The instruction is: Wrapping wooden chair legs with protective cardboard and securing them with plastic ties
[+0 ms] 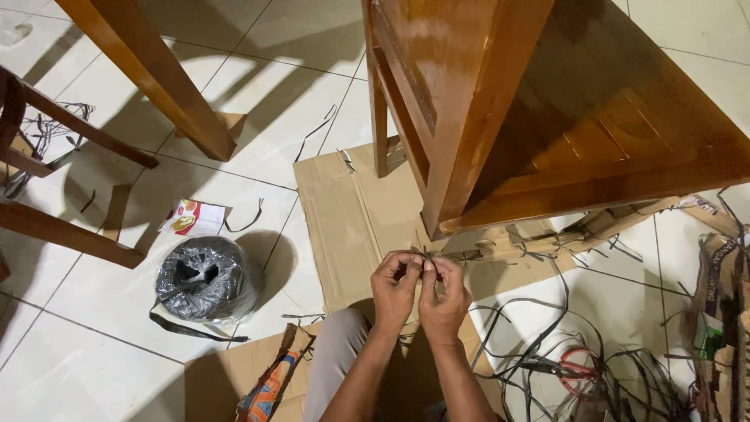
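**Both hands pinching a thin dark strip below the wooden furniture leg**

The left hand (396, 283) and right hand (443, 293) were raised together, touching, over the flattened brown cardboard sheet (351, 211) on the white tiled floor (101, 344). The fingers of both hands were pressed together around a thin dark plastic strip (425, 254), of which only a short end showed above the fingertips; the rest was hidden inside the grip, and its length could not be judged. The strip sat just beside the foot of the glossy brown wooden furniture leg (461, 156).

The furniture's upper part was cut off by the frame. A tangle of loose dark strips (547, 344) lay on the floor to the right, partly covering red-handled scissors (574, 366), whose blades were hard to make out.

A round spool of dark strapping wrapped in clear plastic (207, 279) stood to the left, near a small white and red printed carton (191, 217); the carton's contents were not visible.
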